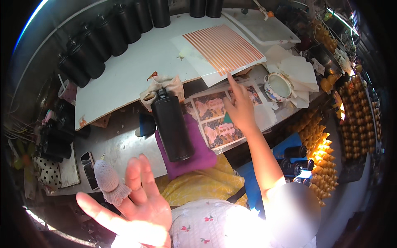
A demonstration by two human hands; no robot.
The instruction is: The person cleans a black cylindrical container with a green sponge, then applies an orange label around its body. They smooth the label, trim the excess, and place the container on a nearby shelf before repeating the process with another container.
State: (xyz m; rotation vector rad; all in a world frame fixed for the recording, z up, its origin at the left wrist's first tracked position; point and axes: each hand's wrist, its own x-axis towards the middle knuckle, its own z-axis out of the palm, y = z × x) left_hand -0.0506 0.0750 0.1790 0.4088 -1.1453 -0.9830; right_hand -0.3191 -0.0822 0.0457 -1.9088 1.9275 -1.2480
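My left hand point(147, 206) is raised palm up at the lower left, fingers spread, holding nothing. A whitish knitted finger cover point(109, 182) sits over one of its fingers. My right hand point(240, 108) reaches forward, its index finger stretched out to the near edge of a sheet with orange stripes point(223, 47); whether the fingertip presses on it I cannot tell. Between my hands a black bottle point(171, 128) lies tilted on a purple cloth point(202, 142), its neck against a stained white cloth point(175, 84). Beneath my right hand are printed label sheets point(213, 120).
Several black bottles point(107, 37) line the back of the white board point(128, 78). At the right stand a white cup point(278, 87), crumpled white paper point(295, 74) and a shallow white tray point(264, 27). A phone point(87, 169) lies at the left. More black bottles point(295, 163) are low on the right.
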